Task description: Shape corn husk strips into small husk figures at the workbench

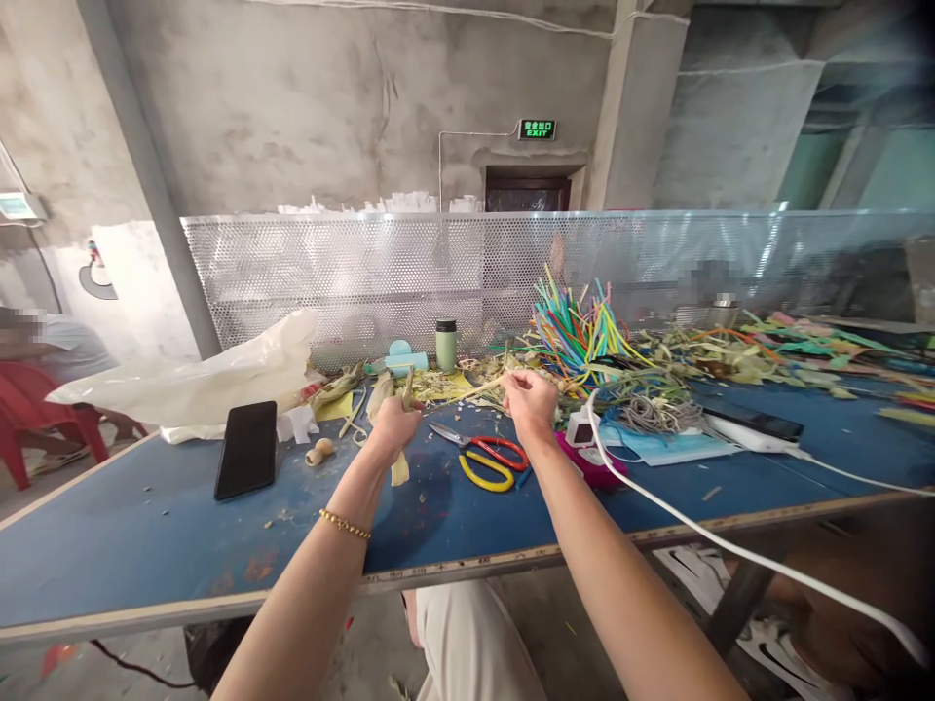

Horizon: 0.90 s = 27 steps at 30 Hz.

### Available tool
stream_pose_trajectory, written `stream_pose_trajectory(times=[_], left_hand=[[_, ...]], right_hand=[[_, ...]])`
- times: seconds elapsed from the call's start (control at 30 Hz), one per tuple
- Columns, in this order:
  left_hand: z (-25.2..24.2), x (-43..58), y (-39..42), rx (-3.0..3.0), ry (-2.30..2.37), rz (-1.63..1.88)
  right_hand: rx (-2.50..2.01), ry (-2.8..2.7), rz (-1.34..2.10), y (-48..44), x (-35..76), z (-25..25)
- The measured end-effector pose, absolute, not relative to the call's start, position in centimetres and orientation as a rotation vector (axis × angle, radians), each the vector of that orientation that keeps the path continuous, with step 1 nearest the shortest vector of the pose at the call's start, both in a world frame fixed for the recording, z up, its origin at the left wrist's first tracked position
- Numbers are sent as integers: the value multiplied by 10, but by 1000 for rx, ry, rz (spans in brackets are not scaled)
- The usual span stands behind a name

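Observation:
My left hand (395,424) is closed round a bundle of pale dried husk (399,469), whose ends stick out above and below the fist. My right hand (529,401) pinches the end of a thin straw-coloured strip (476,390), which slants down toward my left hand; whether it joins the bundle I cannot tell. On the blue table (321,545), between and just below my hands, lie scissors (488,474) with one red and one yellow handle. Husk scraps lie behind my hands, around a green bottle (446,347).
A black phone (246,450) and plastic bag (211,380) are at left. Right are colourful pipe cleaners (580,326), a white charger (582,428) with its cable, a blue mask (668,445) and another phone (756,421). A perforated metal screen (351,273) stands behind.

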State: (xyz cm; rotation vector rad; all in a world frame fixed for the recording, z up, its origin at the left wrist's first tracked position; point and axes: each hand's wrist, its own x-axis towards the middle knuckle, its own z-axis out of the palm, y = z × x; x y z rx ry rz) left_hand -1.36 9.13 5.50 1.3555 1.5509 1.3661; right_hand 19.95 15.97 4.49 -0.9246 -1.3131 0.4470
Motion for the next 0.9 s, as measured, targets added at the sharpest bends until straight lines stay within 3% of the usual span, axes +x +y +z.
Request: stream_pose_trajectory(times=[0.27, 0.4, 0.57, 0.7, 0.9], left_hand=[[54, -12, 92, 1162, 1302, 1568], [56, -9, 93, 1077, 1193, 1527], [60, -6, 92, 969, 967, 1469], [57, -4, 91, 928, 842, 1474], [57, -1, 87, 1058, 685, 1457]], right_hand=[[-1381, -1273, 338, 170, 200, 27], [-1620, -1350, 37, 158, 206, 30], [-1318, -1418, -241, 141, 196, 46], [-866, -1884, 200, 124, 162, 58], [-755, -2038, 660, 116, 125, 56]])
